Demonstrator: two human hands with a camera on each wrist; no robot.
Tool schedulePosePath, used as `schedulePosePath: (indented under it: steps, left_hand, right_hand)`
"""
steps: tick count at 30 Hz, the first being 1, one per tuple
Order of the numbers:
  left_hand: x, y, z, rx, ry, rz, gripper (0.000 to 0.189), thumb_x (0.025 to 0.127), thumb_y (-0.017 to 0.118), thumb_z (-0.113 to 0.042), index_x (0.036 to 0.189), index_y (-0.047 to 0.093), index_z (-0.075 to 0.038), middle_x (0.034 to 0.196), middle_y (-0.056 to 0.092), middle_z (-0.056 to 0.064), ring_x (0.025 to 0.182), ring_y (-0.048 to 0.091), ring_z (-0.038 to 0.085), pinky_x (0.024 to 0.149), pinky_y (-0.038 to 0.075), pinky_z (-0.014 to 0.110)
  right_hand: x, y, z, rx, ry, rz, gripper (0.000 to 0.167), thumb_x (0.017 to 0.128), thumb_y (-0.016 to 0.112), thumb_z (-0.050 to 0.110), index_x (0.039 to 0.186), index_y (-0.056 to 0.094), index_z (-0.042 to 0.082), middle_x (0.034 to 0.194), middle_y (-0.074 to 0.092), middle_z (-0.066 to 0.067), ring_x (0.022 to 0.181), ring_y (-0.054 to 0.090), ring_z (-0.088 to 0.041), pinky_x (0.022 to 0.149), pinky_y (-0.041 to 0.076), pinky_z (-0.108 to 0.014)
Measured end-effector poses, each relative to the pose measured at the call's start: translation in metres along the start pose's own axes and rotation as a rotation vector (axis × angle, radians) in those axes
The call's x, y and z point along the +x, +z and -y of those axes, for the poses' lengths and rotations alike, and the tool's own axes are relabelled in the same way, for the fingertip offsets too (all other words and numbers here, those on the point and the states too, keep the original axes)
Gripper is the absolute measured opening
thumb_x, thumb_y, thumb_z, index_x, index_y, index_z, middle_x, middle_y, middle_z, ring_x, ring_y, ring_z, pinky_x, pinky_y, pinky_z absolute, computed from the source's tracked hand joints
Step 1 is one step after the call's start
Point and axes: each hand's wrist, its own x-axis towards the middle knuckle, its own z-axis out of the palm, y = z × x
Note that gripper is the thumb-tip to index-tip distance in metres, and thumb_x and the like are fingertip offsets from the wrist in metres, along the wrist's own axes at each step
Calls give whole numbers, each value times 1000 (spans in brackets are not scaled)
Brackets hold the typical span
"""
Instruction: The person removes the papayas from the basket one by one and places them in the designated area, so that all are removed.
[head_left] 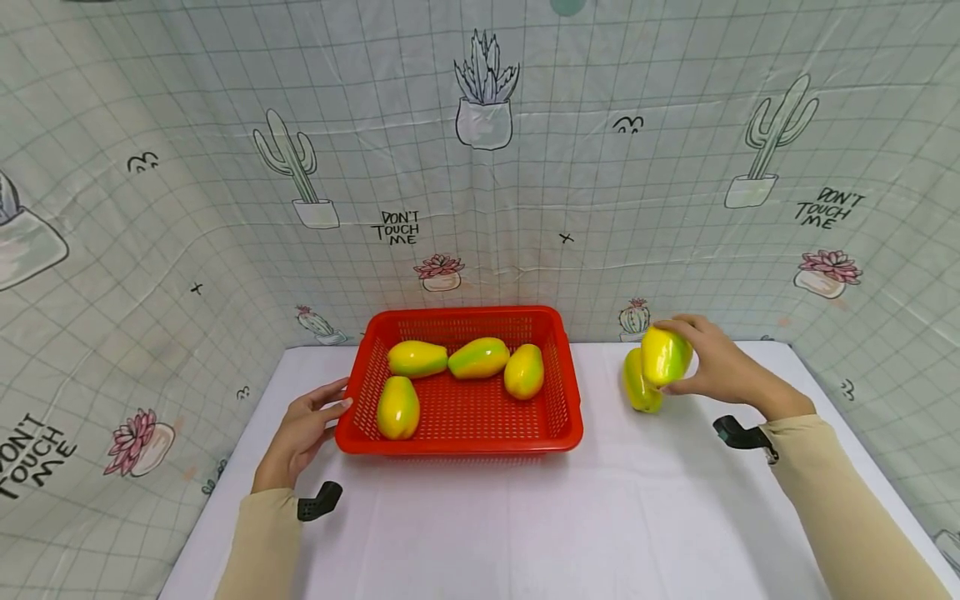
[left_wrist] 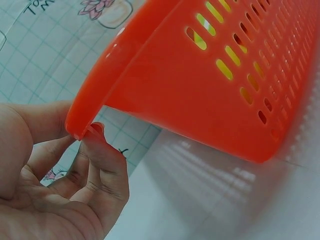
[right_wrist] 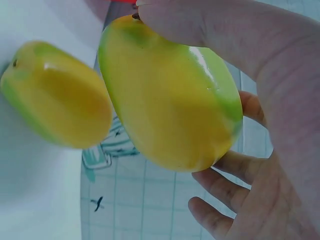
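Note:
At the left end of the red plastic basket (head_left: 457,446), my left hand (head_left: 302,429) pinches the rim (left_wrist: 95,85) between thumb and fingers. Several yellow-green mangoes lie inside, among them one at the front left (head_left: 398,408) and one at the right (head_left: 524,372). My right hand (head_left: 708,367) grips another mango (head_left: 664,357), thumb on one side and fingers on the other. In the right wrist view this held mango (right_wrist: 170,95) is tilted, its stem end by the thumb. Just beside it, a second mango (head_left: 642,385) rests on the table.
A white cloth covers the table (head_left: 480,533). Behind and on both sides hangs a grid-patterned curtain (head_left: 555,183) printed with cacti and lettering. Black wrist mounts (head_left: 320,502) sit on both sleeves.

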Motion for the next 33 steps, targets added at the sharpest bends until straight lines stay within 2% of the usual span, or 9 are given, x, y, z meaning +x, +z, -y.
schedulePosePath:
  steps: [13,33]
  left_hand:
    - [-1,0,-1,-3,-2,5,60,109,59,-14,164,38,-8,161,36,22,127,52,29,83,57,17]
    - [-1,0,-1,-8,-14,-2,59,109,59,-14,164,39,-9,162,36,22,134,48,34,85,58,18]
  right_hand:
    - [-11,2,-24,45,84,6,92,76,96,13,151,45,-4,149,37,-38,132,41,-58,104,37,-81]
    - [-12,17,-60,7,136,36,103,72,97,15,152,38,-11,149,36,-43,133,37,-63,106,32,-83]
